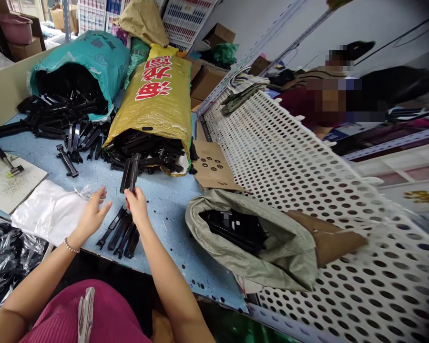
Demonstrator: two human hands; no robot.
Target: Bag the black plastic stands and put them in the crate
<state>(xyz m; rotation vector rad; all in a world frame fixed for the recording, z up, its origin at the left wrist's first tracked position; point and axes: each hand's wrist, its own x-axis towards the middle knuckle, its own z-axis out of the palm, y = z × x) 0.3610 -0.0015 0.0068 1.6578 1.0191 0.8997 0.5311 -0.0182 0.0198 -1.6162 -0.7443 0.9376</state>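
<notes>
My right hand [137, 204] grips the lower end of a black plastic part [130, 174], which stands nearly upright in front of the yellow sack [157, 100]. My left hand [95, 209] is held over the table's near part, its fingers apart and nothing in them. Just below my right hand, several long black parts [119, 233] lie side by side near the table's front edge. More black parts spill from the mouth of the yellow sack. Under my left hand's side lies a folded white plastic bag [52, 209].
A teal sack [110, 62] spills black parts at the back left. A hammer [7, 159] rests on a board [21, 190]. At right, a grey-green sack [289, 252] holds black parts beside a perforated white panel [271, 143]. Another person [329, 95] is beyond it.
</notes>
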